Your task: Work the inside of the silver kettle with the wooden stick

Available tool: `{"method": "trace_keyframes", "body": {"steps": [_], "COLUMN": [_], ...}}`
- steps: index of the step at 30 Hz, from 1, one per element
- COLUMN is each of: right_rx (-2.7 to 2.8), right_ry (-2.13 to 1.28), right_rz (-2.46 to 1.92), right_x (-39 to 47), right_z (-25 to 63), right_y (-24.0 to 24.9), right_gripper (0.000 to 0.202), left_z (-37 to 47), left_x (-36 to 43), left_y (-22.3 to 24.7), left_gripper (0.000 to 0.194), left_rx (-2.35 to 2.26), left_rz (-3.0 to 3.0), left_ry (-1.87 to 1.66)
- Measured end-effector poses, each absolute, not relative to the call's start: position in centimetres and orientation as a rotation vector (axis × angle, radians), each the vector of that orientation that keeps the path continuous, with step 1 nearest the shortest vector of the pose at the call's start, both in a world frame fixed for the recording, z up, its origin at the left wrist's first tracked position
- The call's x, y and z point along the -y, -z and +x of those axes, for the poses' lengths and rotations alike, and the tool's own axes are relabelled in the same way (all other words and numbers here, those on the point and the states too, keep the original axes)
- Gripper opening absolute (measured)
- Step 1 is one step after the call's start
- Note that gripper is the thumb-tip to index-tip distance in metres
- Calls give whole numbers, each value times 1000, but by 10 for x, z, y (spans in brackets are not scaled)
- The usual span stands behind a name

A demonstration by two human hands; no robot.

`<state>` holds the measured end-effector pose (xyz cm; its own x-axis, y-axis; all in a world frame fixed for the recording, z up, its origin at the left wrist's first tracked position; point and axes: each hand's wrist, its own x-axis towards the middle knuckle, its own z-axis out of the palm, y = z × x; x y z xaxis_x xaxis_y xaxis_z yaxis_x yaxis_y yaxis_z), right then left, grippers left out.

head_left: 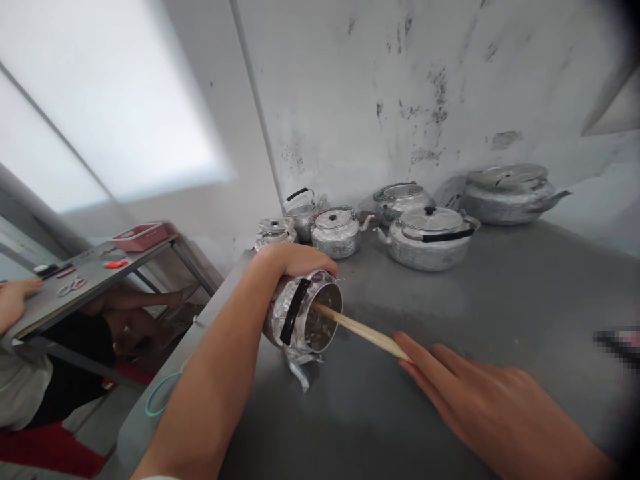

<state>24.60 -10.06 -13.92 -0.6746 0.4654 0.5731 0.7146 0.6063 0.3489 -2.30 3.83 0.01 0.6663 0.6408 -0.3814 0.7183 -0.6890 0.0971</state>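
Centrally, a small, silvery, dimpled metal kettle (301, 320) with a black handle grip (295, 313) is tilted sideways over the flat grey worktop (400, 300), its open mouth (320, 333) facing right. The left hand (305, 259) clasps its body; the right hand (465, 383), apart at lower right, is closed on a slender, pale wooden stick (367, 330) entering the mouth. The kettle is probably light and stiff, yet dentable and somewhat slippery; its rounded body should offer the surest hold, the thin spout (299, 375) the poorest.
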Motion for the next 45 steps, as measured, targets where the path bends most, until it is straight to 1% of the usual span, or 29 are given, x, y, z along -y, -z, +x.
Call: {"method": "trace_keyframes", "body": {"steps": [5, 12, 15, 20, 32, 38, 42, 45], "right_rx": [2413, 2381, 2384, 2385, 2346, 2340, 2321, 2303], "right_ry": [780, 733, 778, 730, 793, 785, 846, 868], "right_rz": [-930, -925, -947, -932, -972, -950, -966, -937], "right_x": [99, 98, 99, 98, 99, 98, 98, 100], "right_z": [245, 248, 248, 249, 247, 249, 249, 249], "right_y": [139, 143, 145, 146, 143, 142, 140, 138], "right_gripper": [37, 37, 38, 37, 39, 36, 38, 35], "left_z": [-19, -23, -23, -21, -22, -20, -19, -19], "left_x": [-35, -41, -41, -38, -41, -37, -36, -36], "left_y": [-3, -1, 0, -3, 0, -3, -3, -2], "left_gripper": [32, 32, 32, 36, 32, 34, 36, 37], "left_rx": [-1125, -1043, -1011, -1036, -992, -1031, -1046, -1046], "left_rz": [2632, 2726, 2764, 2762, 2781, 2772, 2783, 2777], "left_ry": [502, 569, 598, 626, 630, 647, 655, 652]}}
